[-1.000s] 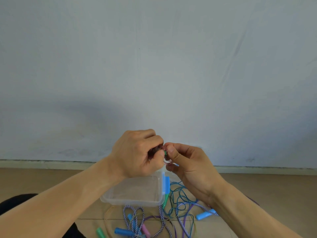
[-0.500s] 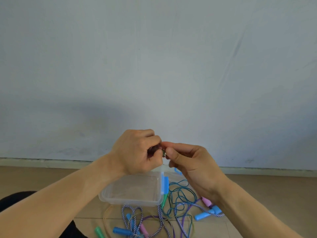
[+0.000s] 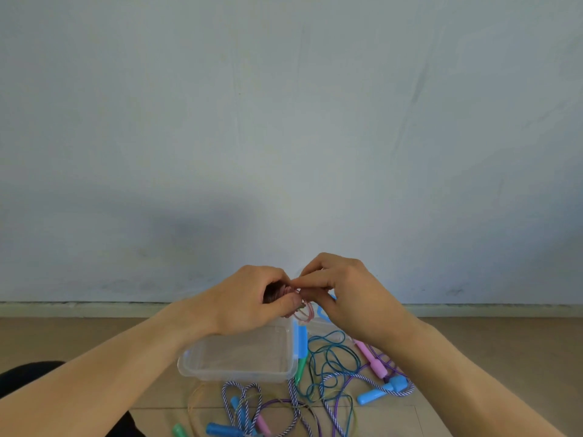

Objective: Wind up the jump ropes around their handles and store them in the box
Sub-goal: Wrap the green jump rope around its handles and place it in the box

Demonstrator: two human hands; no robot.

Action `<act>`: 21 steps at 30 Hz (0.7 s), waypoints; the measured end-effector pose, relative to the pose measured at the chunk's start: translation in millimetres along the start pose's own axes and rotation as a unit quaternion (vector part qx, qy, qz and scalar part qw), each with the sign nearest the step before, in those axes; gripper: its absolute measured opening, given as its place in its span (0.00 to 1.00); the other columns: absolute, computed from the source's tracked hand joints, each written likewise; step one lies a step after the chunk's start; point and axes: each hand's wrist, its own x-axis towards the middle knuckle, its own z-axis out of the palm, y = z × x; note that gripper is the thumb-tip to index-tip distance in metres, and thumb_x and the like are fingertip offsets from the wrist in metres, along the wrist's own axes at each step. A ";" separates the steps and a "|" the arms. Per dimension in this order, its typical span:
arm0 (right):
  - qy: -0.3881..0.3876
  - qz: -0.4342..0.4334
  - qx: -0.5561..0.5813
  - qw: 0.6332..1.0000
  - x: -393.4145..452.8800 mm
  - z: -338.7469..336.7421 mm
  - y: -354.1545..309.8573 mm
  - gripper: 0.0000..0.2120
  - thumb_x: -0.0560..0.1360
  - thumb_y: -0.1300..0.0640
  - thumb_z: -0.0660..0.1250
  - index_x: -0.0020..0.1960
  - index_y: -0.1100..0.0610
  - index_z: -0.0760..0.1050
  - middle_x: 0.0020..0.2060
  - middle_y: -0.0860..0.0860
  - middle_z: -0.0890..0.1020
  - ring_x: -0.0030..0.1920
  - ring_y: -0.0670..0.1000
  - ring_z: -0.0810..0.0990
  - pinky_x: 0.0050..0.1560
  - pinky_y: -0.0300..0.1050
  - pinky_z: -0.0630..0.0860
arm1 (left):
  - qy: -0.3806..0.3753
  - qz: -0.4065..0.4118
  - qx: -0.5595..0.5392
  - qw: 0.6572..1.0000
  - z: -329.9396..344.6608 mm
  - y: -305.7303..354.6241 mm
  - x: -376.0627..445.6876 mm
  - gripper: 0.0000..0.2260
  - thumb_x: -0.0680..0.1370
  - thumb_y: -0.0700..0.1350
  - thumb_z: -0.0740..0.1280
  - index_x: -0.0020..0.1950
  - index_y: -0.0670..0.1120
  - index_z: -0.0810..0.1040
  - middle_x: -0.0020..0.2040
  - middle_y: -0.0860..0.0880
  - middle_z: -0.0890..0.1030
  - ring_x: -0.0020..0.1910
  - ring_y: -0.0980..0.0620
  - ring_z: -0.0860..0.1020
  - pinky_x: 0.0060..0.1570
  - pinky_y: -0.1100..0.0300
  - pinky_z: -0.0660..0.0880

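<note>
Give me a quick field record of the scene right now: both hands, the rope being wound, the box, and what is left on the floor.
left hand: grips a wound rope bundle, held up above the box
right hand: pinches the pink rope at the bundle
pink rope: loose loops hang between the hands
box: clear plastic, on the floor, no rope visible inside
blue latch: on the box's right side
loose ropes: tangled on the floor, right of and in front of the box
pink handle: on the floor, right of the box
blue handle: near the pink handle
</note>
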 end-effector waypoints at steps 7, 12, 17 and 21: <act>0.041 -0.060 -0.135 0.988 4.2 7.6 -10.7 0.04 0.75 0.61 0.65 0.46 0.58 0.79 0.44 0.50 0.80 0.46 0.52 0.77 0.45 0.46 0.75 | 0.015 -0.006 0.103 0.995 6.5 1.8 4.0 0.16 0.77 0.56 0.65 0.38 0.46 0.77 0.32 0.48 0.76 0.31 0.50 0.72 0.32 0.61 0.67; 0.065 -0.035 -0.069 0.995 1.1 14.9 -41.3 0.05 0.80 0.61 0.61 0.51 0.58 0.76 0.43 0.51 0.81 0.40 0.51 0.79 0.39 0.43 0.74 | -0.018 -0.076 0.119 0.990 7.8 -11.8 9.5 0.18 0.77 0.54 0.64 0.38 0.40 0.75 0.33 0.41 0.78 0.28 0.55 0.68 0.32 0.58 0.65; 0.140 0.138 0.177 0.964 3.1 1.2 -33.1 0.04 0.81 0.63 0.61 0.50 0.57 0.74 0.38 0.51 0.84 0.39 0.48 0.83 0.42 0.44 0.81 | -0.018 -0.043 0.147 0.988 7.3 -5.7 12.1 0.16 0.79 0.59 0.63 0.43 0.47 0.78 0.34 0.53 0.77 0.32 0.56 0.72 0.35 0.61 0.69; 0.246 0.260 0.362 0.861 7.0 -11.6 -8.5 0.05 0.81 0.65 0.60 0.50 0.62 0.75 0.37 0.56 0.82 0.35 0.54 0.84 0.34 0.47 0.82 | -0.111 0.000 0.097 0.989 5.1 5.5 10.9 0.12 0.79 0.59 0.64 0.59 0.56 0.79 0.49 0.57 0.82 0.46 0.59 0.78 0.48 0.65 0.74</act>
